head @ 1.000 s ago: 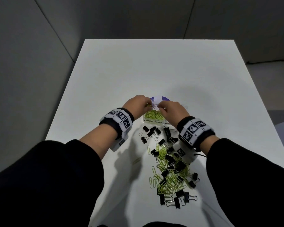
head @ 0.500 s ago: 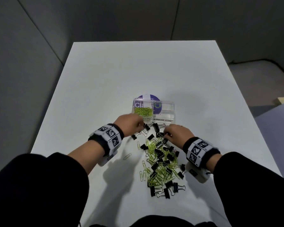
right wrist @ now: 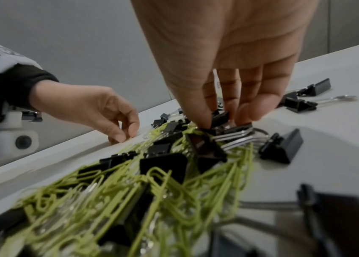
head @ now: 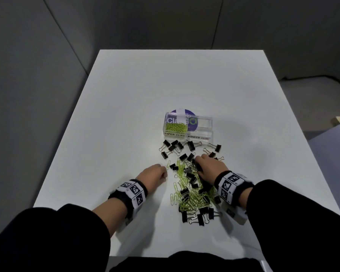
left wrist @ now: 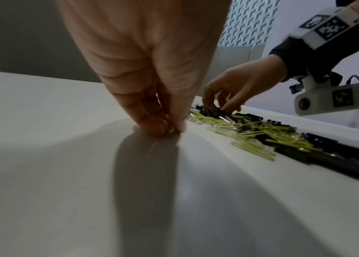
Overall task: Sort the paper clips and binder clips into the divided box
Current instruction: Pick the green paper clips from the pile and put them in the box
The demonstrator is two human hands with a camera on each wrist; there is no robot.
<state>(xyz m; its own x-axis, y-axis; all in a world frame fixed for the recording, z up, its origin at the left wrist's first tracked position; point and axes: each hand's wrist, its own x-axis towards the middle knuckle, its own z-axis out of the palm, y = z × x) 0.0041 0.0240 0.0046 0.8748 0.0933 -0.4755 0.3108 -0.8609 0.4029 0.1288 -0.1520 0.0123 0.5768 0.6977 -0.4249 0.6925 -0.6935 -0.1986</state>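
Hands lower in frame than half a second ago: left hand (head: 153, 174) off the binder clips (head: 173, 147), fingertips (left wrist: 175, 127) pinched together on bare tabletop (head: 126, 114) beside the pile (head: 192, 190); whatever pinched too blurred to tell. Right hand (head: 209, 168) pinching one binder clip (right wrist: 219, 119) mid-pile. Divided box (head: 187, 127) centre frame, paper clips (head: 176, 127) filling left compartment.
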